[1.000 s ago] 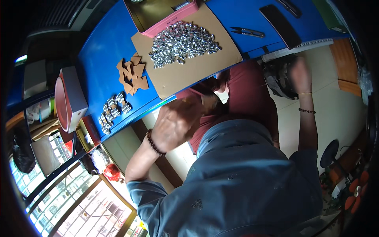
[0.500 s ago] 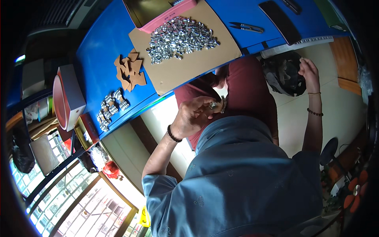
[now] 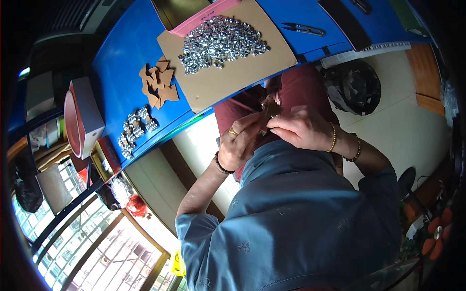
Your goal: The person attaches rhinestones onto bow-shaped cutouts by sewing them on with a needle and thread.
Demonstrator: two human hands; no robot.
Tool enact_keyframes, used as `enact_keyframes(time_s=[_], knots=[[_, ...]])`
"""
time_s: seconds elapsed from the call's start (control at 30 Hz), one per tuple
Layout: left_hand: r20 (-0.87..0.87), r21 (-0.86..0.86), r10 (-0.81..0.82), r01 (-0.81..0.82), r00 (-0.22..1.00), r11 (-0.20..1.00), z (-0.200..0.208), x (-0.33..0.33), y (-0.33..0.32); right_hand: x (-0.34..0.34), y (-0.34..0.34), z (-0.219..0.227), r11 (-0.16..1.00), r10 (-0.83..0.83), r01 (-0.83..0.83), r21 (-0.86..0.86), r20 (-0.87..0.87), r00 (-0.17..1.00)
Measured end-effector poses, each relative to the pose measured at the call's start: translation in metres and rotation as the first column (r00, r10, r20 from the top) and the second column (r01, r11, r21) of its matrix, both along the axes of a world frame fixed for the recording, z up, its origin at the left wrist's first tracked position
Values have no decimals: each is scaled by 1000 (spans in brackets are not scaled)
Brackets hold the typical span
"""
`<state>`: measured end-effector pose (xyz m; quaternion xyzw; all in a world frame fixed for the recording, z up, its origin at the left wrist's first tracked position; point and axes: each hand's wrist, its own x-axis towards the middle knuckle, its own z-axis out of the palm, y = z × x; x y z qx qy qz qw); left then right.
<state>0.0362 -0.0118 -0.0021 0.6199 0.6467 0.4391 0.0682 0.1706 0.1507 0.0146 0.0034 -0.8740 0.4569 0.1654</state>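
Observation:
Over my lap, my left hand is closed on a small brown card piece, its fingers wrapped around the lower part. My right hand meets it from the right, thumb and forefinger pinched together at the card's edge. Whatever lies between those right fingertips is too small to make out. Beyond my hands, a heap of shiny silver beads is spread on a tan board. To the left are loose brown card pieces and a cluster of cards covered with silver beads.
A pink box stands behind the heap on the blue table. Thread snips and a dark phone lie to the right. Below the table's right side sits a black-lined bin. A white-and-pink box stands far left.
My right hand has come from beside the black-lined bin to the card at my left hand. The card has turned more upright, and my left hand has shifted slightly.

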Motion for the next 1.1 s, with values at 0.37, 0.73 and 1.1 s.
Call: enact_keyframes(time_s=[0.37, 0.73, 1.1], knots=[[-15, 35, 48, -48, 999, 998, 3, 3, 0, -2, 6, 4, 991, 64, -62, 121, -10, 998], [-32, 48, 15, -14, 999, 999, -2, 1, 0, -3, 10, 6, 986, 114, -110, 124, -22, 993], [629, -259, 90, 99, 772, 961, 15, 1, 6, -4, 11, -9, 984, 75, -64, -165, 60, 995]])
